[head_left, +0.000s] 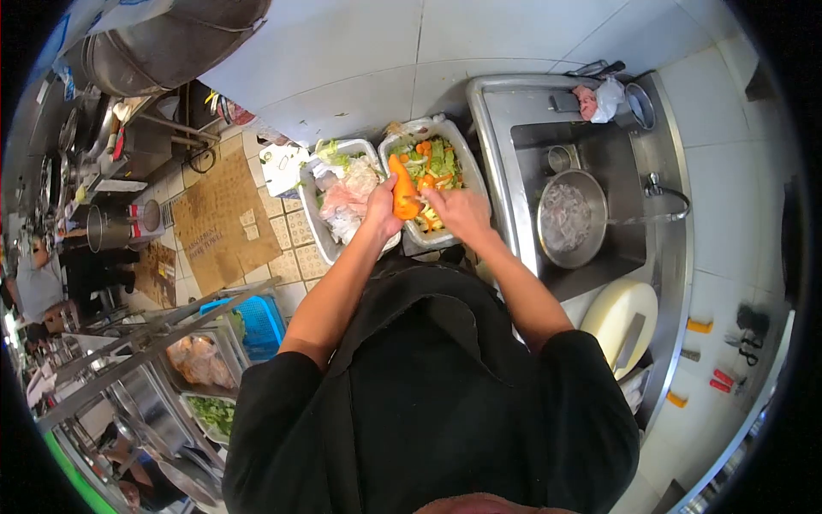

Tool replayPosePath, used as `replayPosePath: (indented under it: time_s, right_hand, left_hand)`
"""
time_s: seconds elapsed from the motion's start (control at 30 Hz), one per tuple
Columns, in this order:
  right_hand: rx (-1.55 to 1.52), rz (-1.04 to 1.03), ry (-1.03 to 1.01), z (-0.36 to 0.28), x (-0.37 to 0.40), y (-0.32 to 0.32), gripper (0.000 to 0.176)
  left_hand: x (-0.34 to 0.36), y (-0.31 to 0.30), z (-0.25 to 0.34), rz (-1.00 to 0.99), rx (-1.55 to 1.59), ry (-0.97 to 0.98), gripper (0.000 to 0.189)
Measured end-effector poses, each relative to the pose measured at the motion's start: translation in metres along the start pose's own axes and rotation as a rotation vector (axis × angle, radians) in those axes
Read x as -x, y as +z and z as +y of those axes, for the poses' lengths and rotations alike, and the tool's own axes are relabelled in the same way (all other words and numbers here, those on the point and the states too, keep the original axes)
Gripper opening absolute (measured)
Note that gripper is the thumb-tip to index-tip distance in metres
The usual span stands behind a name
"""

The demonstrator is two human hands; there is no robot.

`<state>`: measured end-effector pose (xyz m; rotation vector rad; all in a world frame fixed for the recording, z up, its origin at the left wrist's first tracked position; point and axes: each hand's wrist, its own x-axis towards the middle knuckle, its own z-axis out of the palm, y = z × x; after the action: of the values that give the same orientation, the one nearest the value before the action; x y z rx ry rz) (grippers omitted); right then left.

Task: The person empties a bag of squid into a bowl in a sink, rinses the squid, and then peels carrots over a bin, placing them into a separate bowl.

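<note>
My left hand [383, 208] is closed around a large orange carrot [402, 182], held slanting over the inner rims of two bins. Just right of the carrot is my right hand [461, 212], its fingers curled together near the carrot's lower end. Whatever it grips is too small and hidden to make out. Beneath the hands, the right-hand grey bin [476, 176] contains green leaves, orange pieces and pale scraps. Beside it, the left-hand grey bin [312, 216] is heaped with crumpled plastic and some greens.
To the right, water runs into a metal bowl [597, 194] in the steel sink [629, 158]. A knife [631, 341] lies on a thick round cutting board [601, 315]. At left stand a rack with food tubs and a blue basket [264, 329]. Another person [81, 274] is at far left.
</note>
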<state>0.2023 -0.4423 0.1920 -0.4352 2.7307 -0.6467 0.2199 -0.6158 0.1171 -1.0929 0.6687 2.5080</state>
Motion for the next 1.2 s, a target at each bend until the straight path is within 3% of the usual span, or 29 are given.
replayPosePath:
  time_s: [0.1, 0.4, 0.53, 0.57, 0.63, 0.73, 0.8, 0.87, 0.9, 0.93, 0.97, 1.03, 1.07, 1.1, 1.13, 1.17, 1.2]
  right_hand:
    - [0.043, 0.063, -0.061, -0.008, 0.009, 0.005, 0.068]
    - [-0.046, -0.063, -0.046, -0.017, 0.012, 0.008, 0.07]
    - [0.026, -0.064, -0.091, 0.005, -0.003, 0.036, 0.066]
    - [0.049, -0.08, -0.086, 0.021, -0.016, 0.051, 0.067]
    - [-0.028, -0.175, 0.081, 0.024, -0.043, 0.046, 0.07]
    - [0.117, -0.191, 0.118, 0.035, -0.072, 0.025, 0.074]
    - [0.067, -0.122, 0.266, 0.045, -0.085, 0.016, 0.076]
    - [0.049, -0.044, 0.174, 0.09, -0.105, 0.039, 0.08]
    - [-0.044, -0.055, 0.325, 0.077, -0.099, 0.023, 0.076]
    - [-0.12, -0.032, 0.327, 0.087, -0.099, 0.025, 0.078]
    - [-0.164, 0.043, 0.244, 0.091, -0.096, 0.031, 0.082]
    - [-0.252, 0.056, 0.218, 0.089, -0.087, 0.041, 0.082]
    - [-0.186, 0.073, 0.087, 0.104, -0.083, 0.058, 0.079]
    - [-0.032, 0.138, -0.117, 0.125, -0.082, 0.077, 0.076]
    - [0.048, 0.167, -0.236, 0.148, -0.08, 0.096, 0.073]
    - [0.07, 0.262, -0.352, 0.137, -0.066, 0.097, 0.067]
    - [-0.156, 0.091, -0.171, 0.122, -0.057, 0.091, 0.066]
  left_hand:
    - [0.001, 0.004, -0.002, 0.013, 0.039, 0.06, 0.038]
    - [0.023, 0.007, -0.004, 0.071, 0.036, 0.132, 0.032]
    - [0.025, -0.002, -0.007, 0.06, -0.007, 0.106, 0.033]
    - [0.032, -0.004, -0.005, 0.054, -0.146, 0.068, 0.036]
    - [0.05, 0.002, -0.009, 0.006, -0.193, -0.006, 0.038]
    - [0.059, 0.001, -0.021, -0.093, -0.215, -0.108, 0.041]
    - [0.06, 0.002, -0.022, -0.154, -0.216, -0.136, 0.041]
    - [0.048, 0.0, -0.024, -0.207, -0.149, -0.085, 0.041]
    - [0.041, -0.001, -0.026, -0.197, -0.133, 0.011, 0.042]
    - [0.052, 0.006, -0.016, -0.217, -0.103, -0.001, 0.04]
    - [0.046, 0.008, -0.019, -0.216, 0.007, 0.018, 0.039]
    - [0.012, -0.005, -0.033, -0.052, -0.085, 0.092, 0.035]
    - [0.008, 0.001, -0.037, -0.001, 0.022, 0.109, 0.033]
    - [-0.012, -0.011, -0.047, -0.072, -0.102, 0.217, 0.033]
    - [-0.002, 0.001, -0.041, 0.026, -0.079, 0.195, 0.03]
    - [-0.009, -0.002, -0.044, -0.028, -0.074, 0.228, 0.031]
    - [-0.014, -0.007, -0.046, -0.093, -0.076, 0.251, 0.031]
